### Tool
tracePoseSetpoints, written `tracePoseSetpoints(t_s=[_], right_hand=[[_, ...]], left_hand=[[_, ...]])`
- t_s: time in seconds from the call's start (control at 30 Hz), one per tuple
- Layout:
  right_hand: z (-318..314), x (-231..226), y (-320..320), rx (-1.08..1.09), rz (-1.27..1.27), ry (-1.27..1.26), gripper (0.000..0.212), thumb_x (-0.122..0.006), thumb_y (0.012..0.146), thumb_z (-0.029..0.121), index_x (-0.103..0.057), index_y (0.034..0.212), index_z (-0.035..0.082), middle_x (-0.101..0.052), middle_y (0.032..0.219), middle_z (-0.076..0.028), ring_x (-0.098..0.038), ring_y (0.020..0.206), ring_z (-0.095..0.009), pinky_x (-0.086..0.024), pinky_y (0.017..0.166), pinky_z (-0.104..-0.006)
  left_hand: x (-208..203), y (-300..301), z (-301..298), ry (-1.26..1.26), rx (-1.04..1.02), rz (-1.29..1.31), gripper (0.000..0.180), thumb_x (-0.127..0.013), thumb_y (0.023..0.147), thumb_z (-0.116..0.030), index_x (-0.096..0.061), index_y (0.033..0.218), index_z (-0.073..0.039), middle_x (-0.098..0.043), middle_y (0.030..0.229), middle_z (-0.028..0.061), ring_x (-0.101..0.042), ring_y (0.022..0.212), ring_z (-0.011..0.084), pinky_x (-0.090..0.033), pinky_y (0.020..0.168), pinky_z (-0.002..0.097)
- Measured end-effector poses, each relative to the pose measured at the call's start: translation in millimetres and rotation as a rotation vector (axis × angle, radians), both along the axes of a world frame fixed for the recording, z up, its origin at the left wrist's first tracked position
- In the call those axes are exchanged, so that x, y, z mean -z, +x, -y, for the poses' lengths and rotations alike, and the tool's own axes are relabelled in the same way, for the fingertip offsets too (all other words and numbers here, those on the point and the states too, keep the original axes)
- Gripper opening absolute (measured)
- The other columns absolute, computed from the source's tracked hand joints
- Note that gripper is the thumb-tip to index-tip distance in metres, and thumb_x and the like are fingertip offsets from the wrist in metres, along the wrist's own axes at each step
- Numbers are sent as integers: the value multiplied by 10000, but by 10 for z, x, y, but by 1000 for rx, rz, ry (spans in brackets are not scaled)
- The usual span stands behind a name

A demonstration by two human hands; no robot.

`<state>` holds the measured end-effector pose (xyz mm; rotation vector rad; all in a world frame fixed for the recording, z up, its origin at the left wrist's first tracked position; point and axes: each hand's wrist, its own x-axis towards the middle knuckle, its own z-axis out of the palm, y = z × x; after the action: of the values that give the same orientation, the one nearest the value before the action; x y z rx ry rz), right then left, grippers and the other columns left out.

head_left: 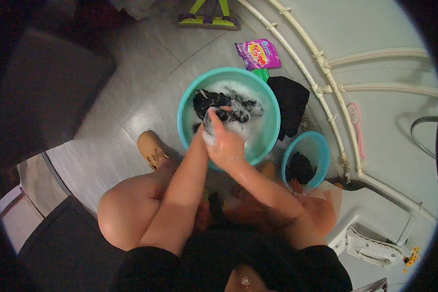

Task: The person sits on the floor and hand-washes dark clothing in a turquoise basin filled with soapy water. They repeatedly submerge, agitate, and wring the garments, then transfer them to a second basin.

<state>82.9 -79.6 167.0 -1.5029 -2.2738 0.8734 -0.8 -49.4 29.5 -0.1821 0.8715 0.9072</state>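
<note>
Your left hand (pixel 203 135) and right hand (pixel 228 146) come together over the near half of the round turquoise plastic basin (pixel 272 129), the right one lapping across the left so that much of the left is hidden; white foam clings to both, and you show a finger stretched toward the cloth; whether either hand is closed on anything, I cannot tell. The wet, bunched black cloth (pixel 208 100) lies inside that basin, at your fingertips and on their far side, partly sunk in white soap suds (pixel 248 134); your bare forearms reach in from the near side, between your bent knees.

To the right of the basin, a flat black cloth (pixel 289 100) lies on the grey tiled floor (pixel 146 92); nearer you on that side stands a smaller turquoise plastic bucket (pixel 323 153) with dark cloth (pixel 299 168) in it; just beyond the basin, to the far right, lies a shiny purple plastic packet (pixel 258 54); farther off rests a yellow-green mop (pixel 209 22); to the left, you have a tan closed-toe shoe (pixel 149 143) on your left foot.
</note>
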Motion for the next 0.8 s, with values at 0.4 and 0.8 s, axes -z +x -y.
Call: tracePoseSetpoints(t_s=[0.4,0.8], right_hand=[[2,417,-162,155,-281,-161,433,-510,920,367,-605,1196,47,-658,932,-245,-626,878,-430,-481,799,-480],[-1128,1109,810,439,-483,-1066,566,-655,824,342,-552,1260,-4,-589,1215,-143,-610,1014,-266,-492,849,-387]], left_hand=[[826,62,478,162,-293,-317,374,-497,932,-263,-551,1167,23,-620,1027,165,-602,931,290,-496,822,426],[75,480,532,606,934,-955,818,-709,704,-514,-536,1240,79,-537,1289,248,-540,1171,328,-423,985,396]])
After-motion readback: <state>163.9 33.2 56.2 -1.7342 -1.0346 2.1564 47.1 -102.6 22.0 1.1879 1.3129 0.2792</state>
